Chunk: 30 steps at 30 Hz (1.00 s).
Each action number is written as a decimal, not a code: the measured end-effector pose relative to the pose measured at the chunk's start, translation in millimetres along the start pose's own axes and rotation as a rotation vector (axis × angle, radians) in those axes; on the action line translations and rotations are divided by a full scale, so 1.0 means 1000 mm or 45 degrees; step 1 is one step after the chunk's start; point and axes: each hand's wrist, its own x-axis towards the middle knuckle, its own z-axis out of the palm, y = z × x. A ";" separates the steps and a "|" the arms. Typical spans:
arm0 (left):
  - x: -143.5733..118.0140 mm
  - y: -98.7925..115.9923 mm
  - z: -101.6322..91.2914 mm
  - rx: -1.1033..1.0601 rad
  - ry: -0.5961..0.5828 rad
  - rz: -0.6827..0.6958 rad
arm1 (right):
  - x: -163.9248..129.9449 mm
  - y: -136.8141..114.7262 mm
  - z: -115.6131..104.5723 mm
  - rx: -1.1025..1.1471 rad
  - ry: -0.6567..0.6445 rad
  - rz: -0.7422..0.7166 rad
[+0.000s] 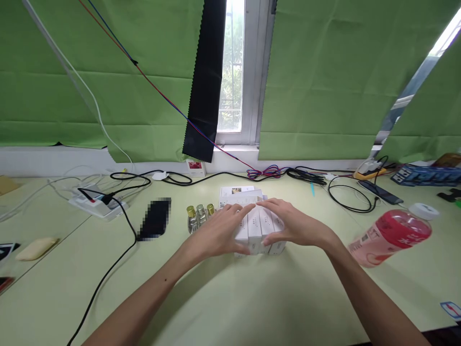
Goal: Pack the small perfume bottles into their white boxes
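Your left hand [219, 230] and right hand [288, 226] press flat-fingered around the row of white cartons [260, 235]; uneven squeezing could topple one into the gold-capped bottles [199, 217] just beside.

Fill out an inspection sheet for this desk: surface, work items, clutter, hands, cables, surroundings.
Surface: pale green desk, bare in front.
Work items: row of small white boxes standing side by side; more white boxes behind them; three gold-capped glass bottles just to their left.
Clutter: pink drink bottle to the right, yellow sponge at far left, phone at the back right.
Hands: left hand and right hand press the row from either side, fingertips meeting on top.
Cables: black cable runs from the power strip; more cables coil along the back edge.
Surroundings: green curtains, window between them.
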 end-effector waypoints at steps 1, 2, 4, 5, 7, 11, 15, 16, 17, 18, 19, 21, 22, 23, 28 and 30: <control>-0.002 -0.002 0.002 -0.042 0.010 -0.013 | 0.002 -0.003 0.005 -0.018 -0.015 0.006; -0.004 -0.004 0.004 -0.090 0.029 -0.016 | 0.004 -0.007 0.009 -0.039 -0.029 0.004; -0.007 -0.006 0.008 -0.165 0.077 -0.011 | 0.008 -0.012 0.018 -0.107 -0.023 -0.009; -0.008 -0.007 0.008 -0.177 0.097 -0.012 | 0.010 -0.014 0.021 -0.146 -0.020 -0.010; -0.012 -0.008 0.008 -0.147 0.107 -0.039 | 0.013 -0.016 0.027 -0.212 -0.003 -0.013; -0.021 -0.004 0.004 -0.047 0.061 -0.088 | 0.016 -0.014 0.033 -0.269 0.027 -0.034; -0.029 0.003 0.006 -0.057 0.073 -0.068 | 0.019 -0.009 0.032 -0.305 0.037 -0.080; -0.030 0.005 0.007 -0.068 0.077 -0.068 | 0.020 -0.007 0.031 -0.310 0.045 -0.093; -0.031 0.006 0.009 -0.081 0.082 -0.068 | 0.022 -0.005 0.031 -0.313 0.059 -0.103; -0.033 0.008 0.011 -0.096 0.089 -0.066 | 0.023 -0.002 0.031 -0.316 0.076 -0.111; -0.034 0.009 0.013 -0.113 0.095 -0.062 | 0.025 0.001 0.031 -0.318 0.094 -0.117; -0.036 0.011 0.017 -0.151 0.111 -0.047 | 0.028 0.006 0.032 -0.324 0.129 -0.129; -0.036 0.011 0.020 -0.171 0.124 -0.044 | 0.028 0.007 0.033 -0.332 0.150 -0.140; -0.037 0.010 0.023 -0.188 0.143 -0.047 | 0.028 0.007 0.033 -0.344 0.177 -0.154; -0.045 -0.002 0.042 -0.232 0.340 -0.055 | 0.006 -0.016 0.026 -0.299 0.418 -0.195; -0.049 -0.010 0.049 -0.256 0.413 -0.024 | -0.008 -0.030 0.022 -0.196 0.384 -0.109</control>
